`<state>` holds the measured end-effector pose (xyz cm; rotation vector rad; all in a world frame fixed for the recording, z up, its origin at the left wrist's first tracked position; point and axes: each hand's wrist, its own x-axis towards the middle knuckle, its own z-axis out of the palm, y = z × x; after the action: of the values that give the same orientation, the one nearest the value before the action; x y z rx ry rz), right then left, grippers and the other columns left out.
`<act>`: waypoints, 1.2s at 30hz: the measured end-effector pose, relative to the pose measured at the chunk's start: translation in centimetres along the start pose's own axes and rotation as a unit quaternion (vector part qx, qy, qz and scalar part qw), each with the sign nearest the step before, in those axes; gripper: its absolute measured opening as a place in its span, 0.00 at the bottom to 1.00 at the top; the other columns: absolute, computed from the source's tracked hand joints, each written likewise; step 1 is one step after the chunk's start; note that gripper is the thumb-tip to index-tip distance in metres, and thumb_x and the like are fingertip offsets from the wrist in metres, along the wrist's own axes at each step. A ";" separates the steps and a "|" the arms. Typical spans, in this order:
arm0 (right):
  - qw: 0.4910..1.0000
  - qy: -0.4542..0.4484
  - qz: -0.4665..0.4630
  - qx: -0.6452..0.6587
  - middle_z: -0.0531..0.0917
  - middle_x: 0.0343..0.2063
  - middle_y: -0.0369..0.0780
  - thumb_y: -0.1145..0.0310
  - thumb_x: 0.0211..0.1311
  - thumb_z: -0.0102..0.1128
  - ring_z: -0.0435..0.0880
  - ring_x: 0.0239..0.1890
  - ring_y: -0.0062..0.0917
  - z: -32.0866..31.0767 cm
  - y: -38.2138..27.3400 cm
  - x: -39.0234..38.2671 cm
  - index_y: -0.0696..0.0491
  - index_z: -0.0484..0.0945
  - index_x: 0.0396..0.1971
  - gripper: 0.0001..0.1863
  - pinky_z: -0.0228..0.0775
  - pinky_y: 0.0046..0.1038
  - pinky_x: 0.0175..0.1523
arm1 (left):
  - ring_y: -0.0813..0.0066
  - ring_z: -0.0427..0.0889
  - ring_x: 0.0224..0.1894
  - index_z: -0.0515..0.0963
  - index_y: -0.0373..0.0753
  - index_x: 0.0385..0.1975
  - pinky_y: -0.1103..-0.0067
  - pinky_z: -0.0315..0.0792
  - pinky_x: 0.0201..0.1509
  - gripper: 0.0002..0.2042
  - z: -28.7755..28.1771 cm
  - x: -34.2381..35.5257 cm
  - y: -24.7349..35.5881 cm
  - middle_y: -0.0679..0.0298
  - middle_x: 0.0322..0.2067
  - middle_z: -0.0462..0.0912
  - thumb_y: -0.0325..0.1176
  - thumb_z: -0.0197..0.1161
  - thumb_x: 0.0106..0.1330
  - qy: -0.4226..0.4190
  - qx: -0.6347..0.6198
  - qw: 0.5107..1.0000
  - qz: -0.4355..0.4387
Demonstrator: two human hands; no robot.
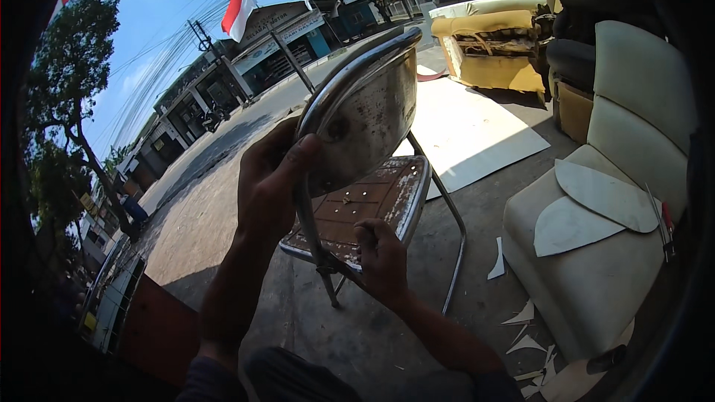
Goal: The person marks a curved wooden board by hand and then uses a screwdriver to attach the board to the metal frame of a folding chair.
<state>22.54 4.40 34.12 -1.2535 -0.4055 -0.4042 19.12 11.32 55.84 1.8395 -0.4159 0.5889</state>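
A metal folding chair stands before me, its bare backrest [365, 112] worn and spotted inside a chrome rim. My left hand [269, 182] is closed on the left edge of that backrest, thumb on the near face and fingers behind it. Below is the brown, rusted seat pan [350, 208] with flaking paint along its metal border and a few small pale bits on top. My right hand [383, 264] is curled into a fist at the near side of the seat, beside the chair's tube. What its fingers hold, if anything, is hidden.
At the right, a cream padded seat [573, 283] bears two white cut pieces [607, 190] and red-handled scissors [665, 223]. White scraps [527, 344] litter the floor. A large white sheet [477, 130] lies behind the chair, near a torn yellow armchair [495, 48].
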 end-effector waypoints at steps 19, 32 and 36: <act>0.972 0.011 -0.225 0.061 0.87 0.37 0.41 0.75 0.68 0.63 0.89 0.37 0.23 -3.5 -11.6 10.8 0.55 0.84 0.44 0.07 0.82 0.26 0.38 | 0.67 0.84 0.51 0.73 0.22 0.61 0.74 0.76 0.59 0.29 0.1 -0.1 0.3 0.50 0.49 0.84 0.41 0.67 0.68 -0.008 -0.005 1.000 0.006; 0.930 0.101 -0.347 -0.070 0.84 0.40 0.44 0.78 0.63 0.65 0.87 0.41 0.34 -2.0 -11.2 10.9 0.56 0.85 0.45 0.11 0.81 0.32 0.43 | 0.75 0.83 0.45 0.75 0.26 0.60 0.78 0.78 0.49 0.25 0.2 -0.3 -0.2 0.57 0.46 0.84 0.39 0.65 0.71 -0.025 -0.058 0.998 0.002; 0.915 0.113 -0.368 -0.121 0.84 0.40 0.44 0.80 0.61 0.65 0.87 0.41 0.36 -1.9 -11.7 10.5 0.56 0.85 0.45 0.13 0.81 0.33 0.43 | 0.76 0.83 0.44 0.75 0.27 0.60 0.79 0.78 0.48 0.24 0.1 -0.3 -0.5 0.58 0.45 0.85 0.39 0.66 0.71 -0.025 -0.067 0.997 -0.004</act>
<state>25.80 -1.24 48.51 -1.2409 -0.6389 -1.2645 19.15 11.41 55.21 1.7298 -0.4698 0.4978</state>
